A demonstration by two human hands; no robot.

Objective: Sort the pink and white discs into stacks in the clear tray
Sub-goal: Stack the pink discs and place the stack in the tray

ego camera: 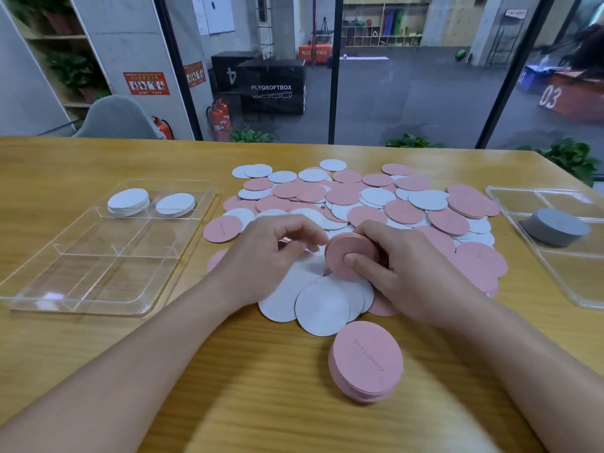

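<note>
**Pink discs in our right hand, the loose heap all around**

We hold a small stack of pink discs [351,255] on edge in our right hand [402,273]: the thumb presses on its flat face and the fingers curl round its rim, so this hand is clamped on the stack. Our left hand [271,253] is just beside it, its fingers bent and their tips close to the rim of the stack. We cannot tell if it pinches a disc, because the fingertips are blurred.

Both hands are above the loose pile [359,201] of pink and white discs, which is spread over the middle of the wooden table [98,348]. Some white discs [322,305] lie flat under our wrists and partly hidden by them. Nearer to us, apart from the pile, a finished pink stack [366,361] stands on the table.

On the left is the clear tray [39,295] with its dividers. Two short white stacks [129,201] [175,204] sit in its two far compartments, side by side. On the right edge is a second clear tray [555,282], and a grey stack [555,227] stands in it.

Beyond the table are a grey chair [114,117] and red fire extinguishers [219,119] by a glass wall.
</note>
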